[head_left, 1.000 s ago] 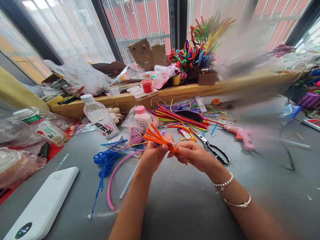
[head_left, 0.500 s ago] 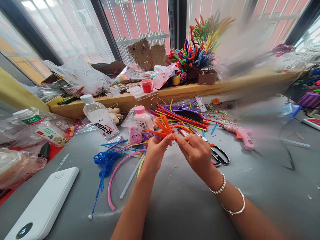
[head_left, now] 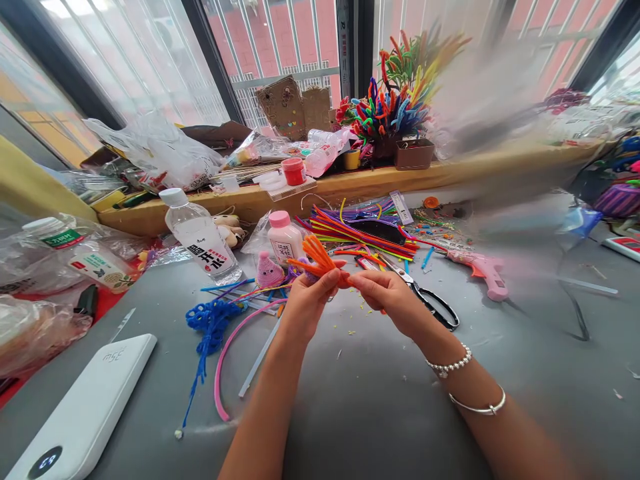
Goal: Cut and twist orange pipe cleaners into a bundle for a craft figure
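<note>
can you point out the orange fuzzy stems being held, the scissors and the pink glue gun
Orange fuzzy stems [head_left: 319, 253]: head view, on the loose upper part of the bundle.
Scissors [head_left: 407, 276]: head view, on the metal just before the black handles.
Pink glue gun [head_left: 489, 268]: head view, on its body.

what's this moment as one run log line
left hand: grips orange pipe cleaners; right hand: pinches their gathered end; scissors: on table, near right hand

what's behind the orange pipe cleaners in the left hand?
Behind the orange pipe cleaners stands the pink-capped bottle; a bit of something purple peeks out by the left hand. The rest of that is covered, so can't identify it.
</note>
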Tool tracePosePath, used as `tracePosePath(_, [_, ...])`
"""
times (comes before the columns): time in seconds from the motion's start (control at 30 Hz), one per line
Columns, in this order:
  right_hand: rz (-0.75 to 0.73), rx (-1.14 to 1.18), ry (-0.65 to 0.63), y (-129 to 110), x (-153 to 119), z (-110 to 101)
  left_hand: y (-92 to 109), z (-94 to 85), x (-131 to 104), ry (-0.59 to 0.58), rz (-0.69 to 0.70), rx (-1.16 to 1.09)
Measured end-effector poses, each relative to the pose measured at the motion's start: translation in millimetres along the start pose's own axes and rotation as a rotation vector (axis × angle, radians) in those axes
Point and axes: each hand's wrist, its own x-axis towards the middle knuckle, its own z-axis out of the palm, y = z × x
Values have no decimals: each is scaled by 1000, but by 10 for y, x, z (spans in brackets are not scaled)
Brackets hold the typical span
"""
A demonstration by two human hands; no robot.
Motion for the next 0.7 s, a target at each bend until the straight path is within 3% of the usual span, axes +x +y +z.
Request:
tracePosePath(0.2, [31,144,-51,17,24,-15,-31,60,4,120,78,-30])
tracePosePath(0.33, [72,339,-186,36,38,-7,-65,71,1,170,140,-37])
tracePosePath(0.5, [162,532,-289,49,17,-23,-73,68,-18,-33,99,-120])
tracePosePath(0.7, [146,556,-333,87,-4,-27,-53,75,-59,-226,75,-140])
